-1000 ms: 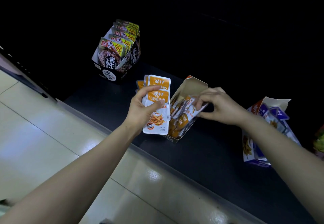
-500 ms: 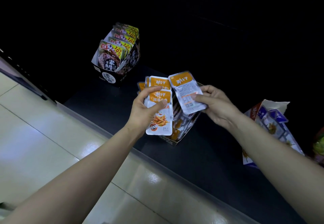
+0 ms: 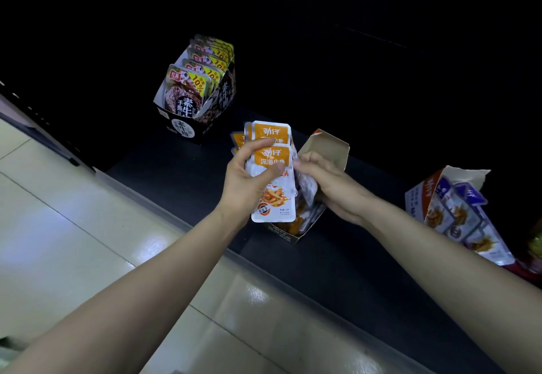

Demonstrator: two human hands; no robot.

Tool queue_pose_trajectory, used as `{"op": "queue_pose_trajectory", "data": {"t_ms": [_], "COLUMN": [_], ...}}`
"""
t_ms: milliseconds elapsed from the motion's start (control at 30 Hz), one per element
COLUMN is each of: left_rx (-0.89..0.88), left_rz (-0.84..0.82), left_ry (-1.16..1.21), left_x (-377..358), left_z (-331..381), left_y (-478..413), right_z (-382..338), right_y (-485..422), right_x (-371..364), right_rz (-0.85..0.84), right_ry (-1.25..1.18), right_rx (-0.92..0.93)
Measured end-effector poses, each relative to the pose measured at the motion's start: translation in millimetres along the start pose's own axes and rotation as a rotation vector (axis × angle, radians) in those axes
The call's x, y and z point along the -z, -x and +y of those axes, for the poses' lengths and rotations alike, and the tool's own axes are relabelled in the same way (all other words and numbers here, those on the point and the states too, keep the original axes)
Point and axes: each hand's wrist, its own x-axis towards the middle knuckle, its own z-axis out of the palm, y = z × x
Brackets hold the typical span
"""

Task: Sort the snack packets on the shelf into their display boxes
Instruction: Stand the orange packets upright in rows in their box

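My left hand grips a fanned stack of orange-and-white snack packets, held upright above the dark shelf. Right behind the stack stands an open orange display box with more orange packets inside. My right hand is beside the stack, fingers closed on one packet that it presses against the stack's right edge, above the box. The lower part of the box is partly hidden by the stack and my hands.
A black display box full of yellow-topped packets stands at the back left. A box of blue-and-white packets leans at the right. The shelf's front edge runs diagonally; pale tiled floor lies below.
My right hand lifted one packet out of the orange box, held it up, then brought it left and down against the stack in my left hand.
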Motion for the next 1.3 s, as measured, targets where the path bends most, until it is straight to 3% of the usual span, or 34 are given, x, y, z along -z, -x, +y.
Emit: {"op": "queue_pose_trajectory", "data": {"t_ms": [100, 200, 333, 600, 833, 1300], "left_rx": [0.002, -0.009, -0.004, 0.051, 0.055, -0.056], "left_rz": [-0.004, -0.003, 0.001, 0.017, 0.005, -0.148], "left_ry": [0.002, -0.018, -0.020, 0.079, 0.030, -0.003], "left_x": [1.9, 2.7, 3.1, 0.2, 2.3, -5.5], "left_z": [-0.8, -2.4, -2.9, -2.7, -1.5, 9.8], "left_y": [-1.2, -2.0, -1.4, -1.4, 0.5, 7.1], "right_z": [1.7, 5.5, 1.2, 4.3, 12.1, 7.2], "right_y": [0.2, -1.8, -5.1, -7.3, -5.3, -1.1], "right_x": [-0.9, -1.5, 3.1, -0.9, -6.5, -9.2], "right_rz": [-0.007, 0.137, 0.193, 0.137, 0.083, 0.161], "right_ry": [-0.026, -0.009, -0.024, -0.022, -0.049, -0.071], "right_rx": [0.024, 0.144, 0.196, 0.212, 0.216, 0.249]}}
